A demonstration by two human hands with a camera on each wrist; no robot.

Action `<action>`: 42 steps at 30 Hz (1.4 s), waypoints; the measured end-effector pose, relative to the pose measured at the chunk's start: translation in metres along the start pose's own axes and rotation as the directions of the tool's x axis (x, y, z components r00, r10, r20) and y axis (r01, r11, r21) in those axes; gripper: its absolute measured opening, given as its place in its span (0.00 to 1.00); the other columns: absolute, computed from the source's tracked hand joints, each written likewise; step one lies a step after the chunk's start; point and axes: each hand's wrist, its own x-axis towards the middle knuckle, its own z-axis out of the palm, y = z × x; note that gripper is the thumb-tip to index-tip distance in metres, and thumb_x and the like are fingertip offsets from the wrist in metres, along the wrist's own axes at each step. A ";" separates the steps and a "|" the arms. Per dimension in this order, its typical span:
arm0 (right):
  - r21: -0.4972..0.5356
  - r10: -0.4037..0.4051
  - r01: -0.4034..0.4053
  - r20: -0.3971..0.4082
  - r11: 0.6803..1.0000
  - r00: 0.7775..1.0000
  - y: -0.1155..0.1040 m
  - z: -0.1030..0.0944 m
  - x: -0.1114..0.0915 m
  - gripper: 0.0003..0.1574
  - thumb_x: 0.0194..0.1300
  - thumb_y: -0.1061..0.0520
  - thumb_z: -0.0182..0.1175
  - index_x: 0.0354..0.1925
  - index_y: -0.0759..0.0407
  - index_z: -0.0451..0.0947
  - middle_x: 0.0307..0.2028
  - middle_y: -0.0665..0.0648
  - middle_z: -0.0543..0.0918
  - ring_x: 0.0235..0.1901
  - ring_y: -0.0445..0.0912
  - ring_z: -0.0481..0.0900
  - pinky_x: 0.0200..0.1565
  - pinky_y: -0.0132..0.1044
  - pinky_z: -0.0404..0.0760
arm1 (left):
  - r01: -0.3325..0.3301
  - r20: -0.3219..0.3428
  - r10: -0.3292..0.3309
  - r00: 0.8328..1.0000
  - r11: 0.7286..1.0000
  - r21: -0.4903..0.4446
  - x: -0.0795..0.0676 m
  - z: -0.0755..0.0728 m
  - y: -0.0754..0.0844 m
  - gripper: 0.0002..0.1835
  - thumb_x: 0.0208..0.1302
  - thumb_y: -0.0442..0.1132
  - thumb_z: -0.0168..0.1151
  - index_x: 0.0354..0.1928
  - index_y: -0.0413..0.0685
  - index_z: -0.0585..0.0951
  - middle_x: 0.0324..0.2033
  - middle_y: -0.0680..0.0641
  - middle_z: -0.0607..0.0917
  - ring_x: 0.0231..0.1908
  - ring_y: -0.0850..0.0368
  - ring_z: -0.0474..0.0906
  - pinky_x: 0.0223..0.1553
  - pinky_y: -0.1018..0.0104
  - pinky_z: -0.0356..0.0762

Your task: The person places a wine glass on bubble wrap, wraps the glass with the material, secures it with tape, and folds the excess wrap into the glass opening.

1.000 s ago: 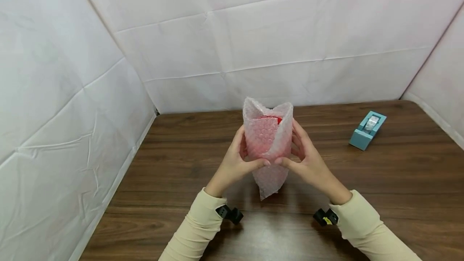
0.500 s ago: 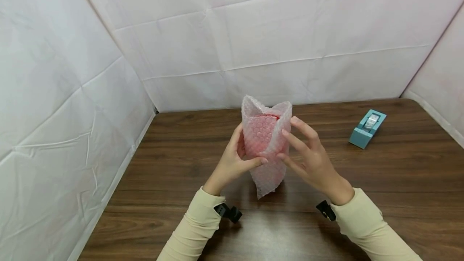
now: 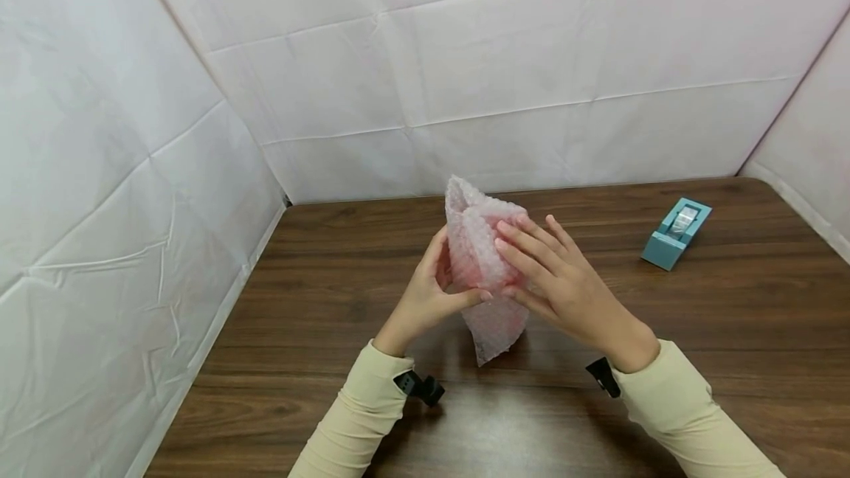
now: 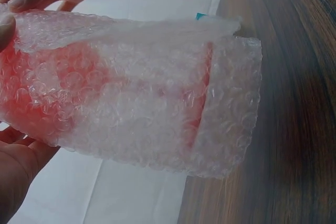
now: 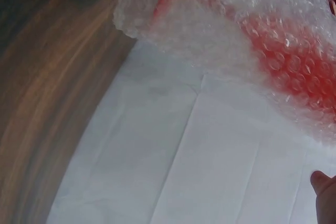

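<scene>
Bubble wrap (image 3: pixel 494 323) surrounds a red and pale item of unclear kind, standing over the middle of the table. Red shows through the bubbles in the right wrist view (image 5: pixel 294 61), and a thin red band crosses the lower part in the left wrist view (image 4: pixel 202 93). My left hand (image 3: pixel 421 305) grips the bundle's left side, thumb across the front. Against its upper right lies my right hand (image 3: pixel 564 282), straight fingers pressing a folded flap of wrap down over the top. The red rim is hidden under that flap in the head view.
A teal tape dispenser (image 3: pixel 674 234) with clear tape stands at the back right of the dark wooden table (image 3: pixel 319 257). White cloth walls (image 3: pixel 491 72) close in the back and both sides.
My right hand let go of the bundle's right side, shifted its fingers to the upper edge and folded the right flap of wrap inward over the top. My left hand kept its grip.
</scene>
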 end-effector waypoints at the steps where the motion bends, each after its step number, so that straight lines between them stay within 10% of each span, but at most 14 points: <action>1: 0.001 -0.008 0.008 0.007 1.000 1.000 0.000 -0.001 0.001 0.29 0.73 0.46 0.50 0.59 0.66 0.73 0.60 0.64 0.76 0.67 0.55 0.66 0.70 0.56 0.55 | 0.002 0.001 -0.002 1.000 1.000 0.001 0.000 0.000 0.000 0.50 0.50 0.22 0.69 0.73 0.52 0.54 0.65 0.40 0.67 0.60 0.48 0.71 0.56 0.61 0.76; 15: 0.046 -0.120 0.115 0.116 0.992 0.986 0.003 -0.019 0.018 0.23 0.72 0.46 0.49 0.48 0.62 0.78 0.45 0.55 0.83 0.48 0.51 0.78 0.53 0.44 0.74 | -0.003 0.031 0.002 1.000 0.999 0.039 -0.001 -0.001 0.003 0.50 0.50 0.21 0.68 0.72 0.50 0.54 0.62 0.38 0.68 0.57 0.50 0.72 0.55 0.63 0.76; 26: 0.146 -0.047 0.007 0.273 0.989 0.961 0.003 -0.025 0.018 0.19 0.69 0.42 0.51 0.37 0.55 0.76 0.31 0.46 0.80 0.33 0.39 0.76 0.49 0.45 0.71 | 0.000 0.083 -0.005 0.997 0.999 0.055 -0.003 0.000 0.001 0.50 0.51 0.23 0.69 0.73 0.53 0.54 0.61 0.40 0.70 0.56 0.50 0.74 0.53 0.61 0.78; 42: 0.149 -0.065 0.058 0.045 0.987 0.997 0.002 -0.020 0.019 0.24 0.66 0.42 0.58 0.42 0.63 0.79 0.44 0.63 0.77 0.48 0.55 0.72 0.61 0.33 0.65 | -0.030 0.087 0.030 0.996 1.000 -0.001 -0.002 -0.002 0.001 0.51 0.49 0.20 0.68 0.73 0.50 0.54 0.60 0.36 0.70 0.54 0.50 0.75 0.51 0.60 0.79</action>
